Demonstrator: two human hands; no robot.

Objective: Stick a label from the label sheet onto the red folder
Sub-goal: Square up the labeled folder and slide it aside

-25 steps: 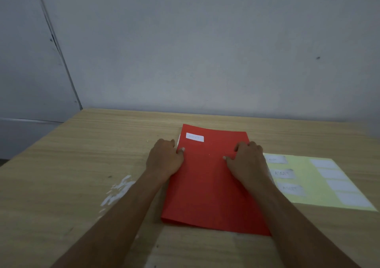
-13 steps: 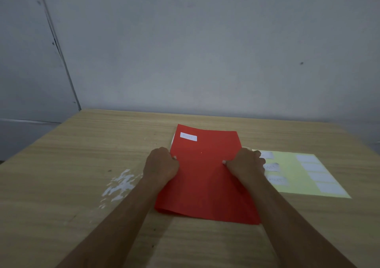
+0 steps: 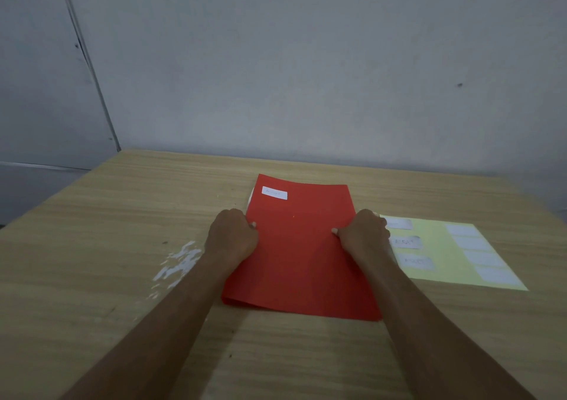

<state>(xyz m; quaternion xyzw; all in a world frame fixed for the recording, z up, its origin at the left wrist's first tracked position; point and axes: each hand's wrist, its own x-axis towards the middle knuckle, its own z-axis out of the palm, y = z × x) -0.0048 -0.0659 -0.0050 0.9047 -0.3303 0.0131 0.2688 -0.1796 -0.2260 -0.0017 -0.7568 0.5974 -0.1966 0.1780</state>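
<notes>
The red folder point(image 3: 302, 252) lies on the wooden table point(image 3: 107, 215), its long side running away from me. A white label point(image 3: 274, 193) with faint writing sticks near its far left corner. My left hand point(image 3: 233, 235) grips the folder's left edge, thumb on top. My right hand point(image 3: 362, 234) grips the right edge the same way. The pale yellow label sheet point(image 3: 441, 252) lies flat to the right, carrying several white labels; its left edge is partly behind my right hand.
A patch of white scraped residue point(image 3: 181, 261) marks the table left of my left forearm. A grey wall point(image 3: 306, 77) rises right behind the table's far edge. The table's left edge runs diagonally at the far left.
Both hands slid from lying on the folder's top to gripping its side edges. The folder has shifted slightly toward me and its front edge looks a little lifted.
</notes>
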